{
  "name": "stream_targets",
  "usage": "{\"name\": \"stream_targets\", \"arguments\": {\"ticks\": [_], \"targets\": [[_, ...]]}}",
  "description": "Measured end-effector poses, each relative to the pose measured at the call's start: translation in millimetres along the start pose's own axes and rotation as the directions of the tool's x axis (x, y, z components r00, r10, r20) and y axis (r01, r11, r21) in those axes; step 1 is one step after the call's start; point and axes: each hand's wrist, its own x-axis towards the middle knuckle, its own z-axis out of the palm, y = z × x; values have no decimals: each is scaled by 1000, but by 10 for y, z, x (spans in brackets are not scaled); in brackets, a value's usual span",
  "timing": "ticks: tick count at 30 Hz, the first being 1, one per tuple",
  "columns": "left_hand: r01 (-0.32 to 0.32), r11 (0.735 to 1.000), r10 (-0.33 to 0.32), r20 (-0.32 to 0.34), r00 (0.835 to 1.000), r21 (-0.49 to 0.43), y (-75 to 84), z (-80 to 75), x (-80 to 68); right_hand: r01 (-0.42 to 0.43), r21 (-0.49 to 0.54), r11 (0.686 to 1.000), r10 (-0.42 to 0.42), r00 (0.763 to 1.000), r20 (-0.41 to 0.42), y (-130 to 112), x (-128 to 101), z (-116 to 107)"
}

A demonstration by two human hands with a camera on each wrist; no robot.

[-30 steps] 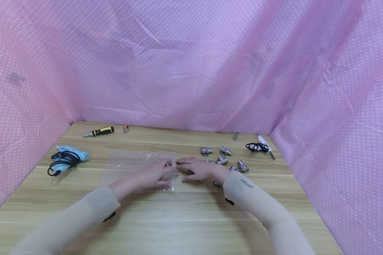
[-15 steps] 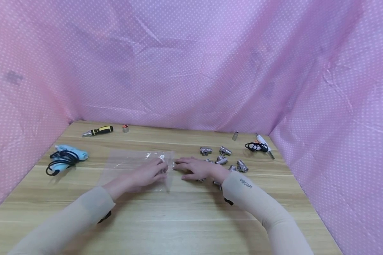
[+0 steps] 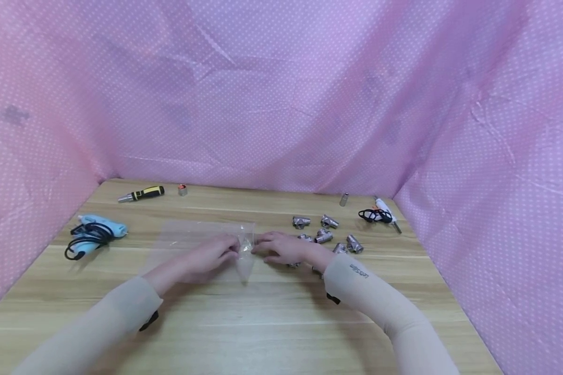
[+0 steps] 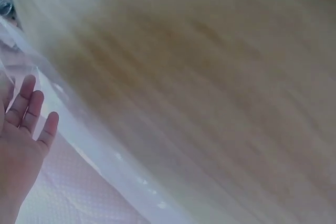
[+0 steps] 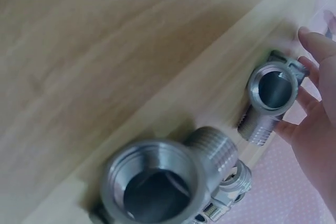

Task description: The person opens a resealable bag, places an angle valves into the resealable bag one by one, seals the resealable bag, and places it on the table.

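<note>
Clear plastic bag (image 3: pixel 202 247) lies flat on the wooden table (image 3: pixel 272 317) at the middle of the head view. Left hand (image 3: pixel 205 257) rests on it, fingers reaching its right edge, apparently pinching that edge, though the view is too small to be sure. Right hand (image 3: pixel 283 247) meets it there, fingers loosely extended. Metal tee fittings (image 3: pixel 326 237) lie scattered just right of centre. A blue glue gun (image 3: pixel 94 234) sits at left, a screwdriver (image 3: pixel 143 194) at upper left.
</note>
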Motion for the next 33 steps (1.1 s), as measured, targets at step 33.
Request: {"name": "stream_targets", "arguments": {"ticks": [33], "targets": [[-371, 850, 410, -27, 912, 374, 405, -668, -190, 266, -88, 960, -270, 799, -538, -322, -393, -489]]}}
